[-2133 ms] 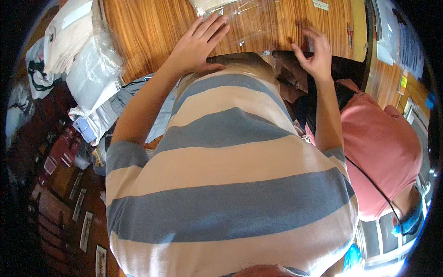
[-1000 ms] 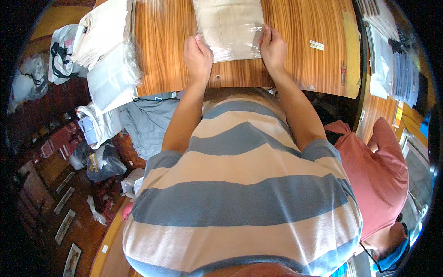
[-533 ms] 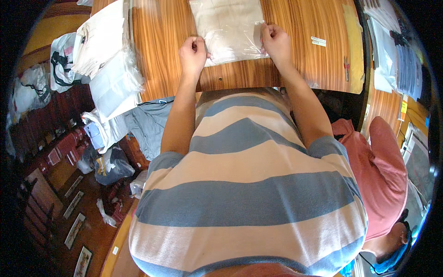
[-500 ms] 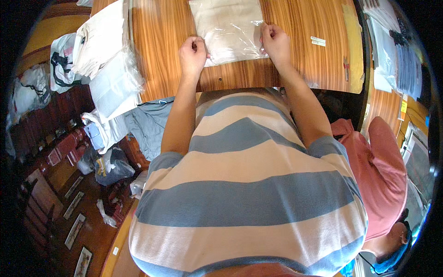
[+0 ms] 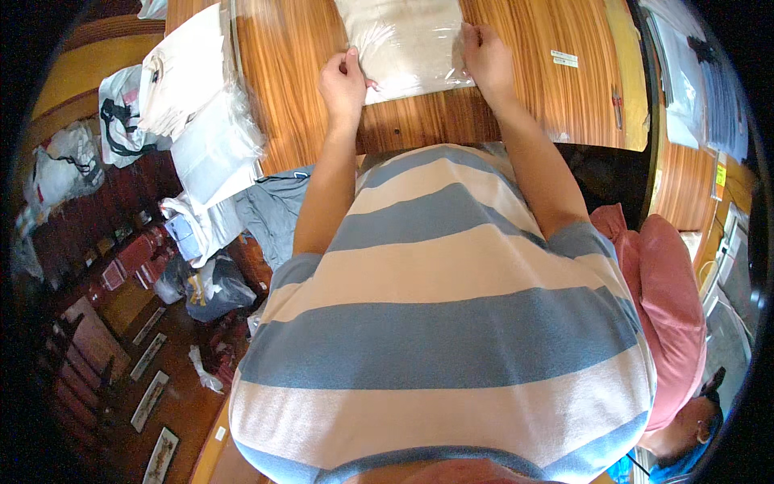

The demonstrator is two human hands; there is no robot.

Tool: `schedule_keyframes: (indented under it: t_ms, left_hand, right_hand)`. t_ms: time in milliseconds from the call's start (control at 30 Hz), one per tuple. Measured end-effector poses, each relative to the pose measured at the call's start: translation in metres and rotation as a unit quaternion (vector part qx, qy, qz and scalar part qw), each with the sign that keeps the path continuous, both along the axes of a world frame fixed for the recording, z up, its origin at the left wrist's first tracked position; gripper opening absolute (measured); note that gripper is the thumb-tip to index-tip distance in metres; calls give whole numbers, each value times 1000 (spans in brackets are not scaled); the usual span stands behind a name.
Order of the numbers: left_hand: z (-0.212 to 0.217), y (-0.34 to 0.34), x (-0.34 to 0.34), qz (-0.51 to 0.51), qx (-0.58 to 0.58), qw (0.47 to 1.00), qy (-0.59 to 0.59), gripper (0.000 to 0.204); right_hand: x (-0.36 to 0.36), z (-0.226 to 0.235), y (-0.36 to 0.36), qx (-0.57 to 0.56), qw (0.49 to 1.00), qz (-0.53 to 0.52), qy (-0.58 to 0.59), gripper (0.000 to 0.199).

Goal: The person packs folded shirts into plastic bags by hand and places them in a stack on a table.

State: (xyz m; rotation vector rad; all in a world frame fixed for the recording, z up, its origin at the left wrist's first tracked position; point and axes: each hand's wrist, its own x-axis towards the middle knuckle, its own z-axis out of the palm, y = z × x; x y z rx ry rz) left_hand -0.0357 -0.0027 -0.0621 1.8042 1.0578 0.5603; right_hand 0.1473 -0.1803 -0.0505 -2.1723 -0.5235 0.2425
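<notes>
Head view: wooden tabletop (image 5: 548, 105) carries a clear plastic bag with folded cream cloth (image 5: 407, 40) near its front edge. Left hand (image 5: 344, 81) has its fingers pinched on the bag's lower left corner; right hand (image 5: 486, 58) has its fingers closed on the lower right edge. A stack of bagged white garments (image 5: 201, 105) sits at the tabletop's left end, a small white label (image 5: 564, 58) to the right. The striped shirt hides the tabletop's near edge. Another person in pink (image 5: 669, 323) sits at right, possibly bent forward. Against half a second ago, both hands keep their grip, the bag barely shifted
</notes>
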Motion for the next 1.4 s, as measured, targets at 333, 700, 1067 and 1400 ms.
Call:
schedule_keyframes:
  t_ms: [333, 700, 1067, 1400]
  left_hand:
    - [53, 3, 13, -56, 325, 933, 146, 26]
    - [0, 1, 18, -334, 355, 867, 108, 61]
    - [-4, 7, 17, -357, 365, 852, 112, 67]
    - [40, 8, 56, -334, 359, 830, 264, 74]
  right_hand:
    - [19, -34, 4, -87, 996, -26, -25, 45]
    - [18, 30, -6, -132, 986, 12, -96, 43]
    - [19, -9, -1, -155, 946, 144, -246, 78]
    - [5, 21, -8, -124, 922, 260, -258, 46]
